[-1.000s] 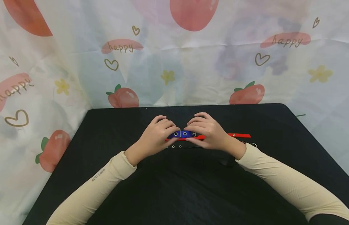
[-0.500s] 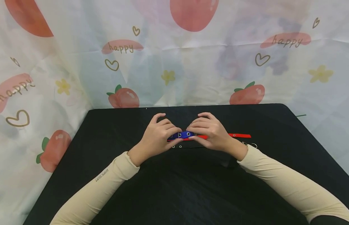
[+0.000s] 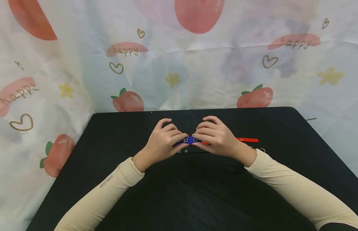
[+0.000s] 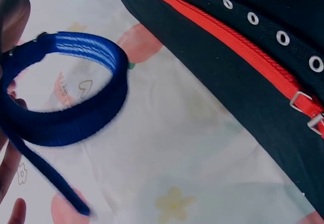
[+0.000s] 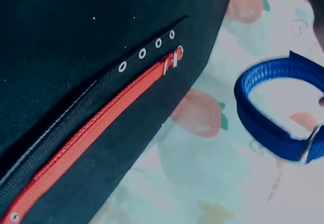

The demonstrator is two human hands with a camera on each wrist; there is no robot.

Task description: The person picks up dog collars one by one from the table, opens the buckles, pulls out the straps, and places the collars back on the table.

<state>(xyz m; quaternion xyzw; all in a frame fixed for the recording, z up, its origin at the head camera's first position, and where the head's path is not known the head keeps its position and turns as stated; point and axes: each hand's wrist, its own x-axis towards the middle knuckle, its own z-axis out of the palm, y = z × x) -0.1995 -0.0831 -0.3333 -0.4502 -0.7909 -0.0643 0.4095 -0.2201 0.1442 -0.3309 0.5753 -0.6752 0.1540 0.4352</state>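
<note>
A blue collar [image 3: 191,140] with metal eyelets is held up between both hands. My left hand [image 3: 164,140] pinches it on one side with thumb and fingers; my right hand [image 3: 218,137] pinches the other side. In the left wrist view the blue collar [image 4: 81,127] forms a closed loop, and a narrow strap end hangs below it. The right wrist view shows the same blue loop [image 5: 271,139] with a metal ring or bar around the band. Fingers hide the buckle in the head view.
Behind and below the hands, a red collar [image 3: 249,140] with a metal buckle lies on the black table [image 3: 179,192]. Alongside it lies a black collar [image 5: 109,77] with eyelets. A printed curtain [image 3: 196,70] stands along the table's back and sides.
Both hands have shifted slightly right with the blue collar. The buckle seen beside the right fingers a second ago is now covered. The red and black collars stay in place.
</note>
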